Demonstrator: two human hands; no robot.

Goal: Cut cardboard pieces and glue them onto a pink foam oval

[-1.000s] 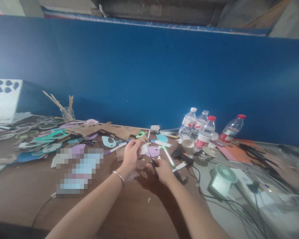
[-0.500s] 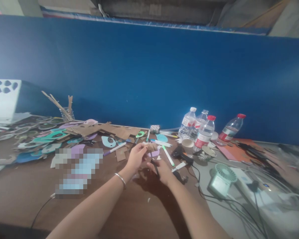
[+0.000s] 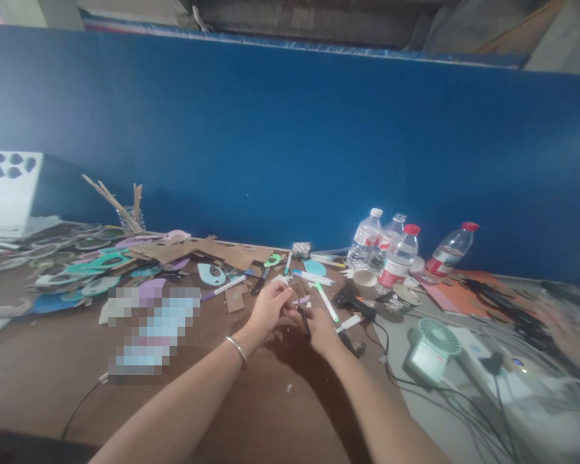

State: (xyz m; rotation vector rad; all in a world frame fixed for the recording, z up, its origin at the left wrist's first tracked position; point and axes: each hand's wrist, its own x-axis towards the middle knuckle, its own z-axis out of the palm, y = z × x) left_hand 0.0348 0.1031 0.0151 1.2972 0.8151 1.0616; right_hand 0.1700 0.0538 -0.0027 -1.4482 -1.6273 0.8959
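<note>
My left hand (image 3: 269,308) is closed near the middle of the table, with a silver bangle at its wrist. Its thumb and fingers pinch a small piece of brown cardboard, which the fingers now mostly hide. Close beside it, my right hand (image 3: 319,328) is wrapped round black-handled scissors (image 3: 304,324). Their blades point toward the left fingertips and are hard to make out. Just beyond the hands lie a purple paper scrap (image 3: 302,300), a green-capped marker (image 3: 327,303) and a blue-capped marker (image 3: 312,278).
Cut-out paper shapes (image 3: 96,264) and cardboard strips (image 3: 222,252) pile up at left, near a blurred-out phone (image 3: 157,335). Plastic bottles (image 3: 397,261), a black glue gun (image 3: 352,298), a green fan (image 3: 434,348) and cables occupy the right. Another person's hand (image 3: 568,328) is at far right.
My left hand has turned and dropped slightly, and the cardboard piece has gone from plain sight behind its fingers. Both hands are closer together. The other person's hand at right has shifted.
</note>
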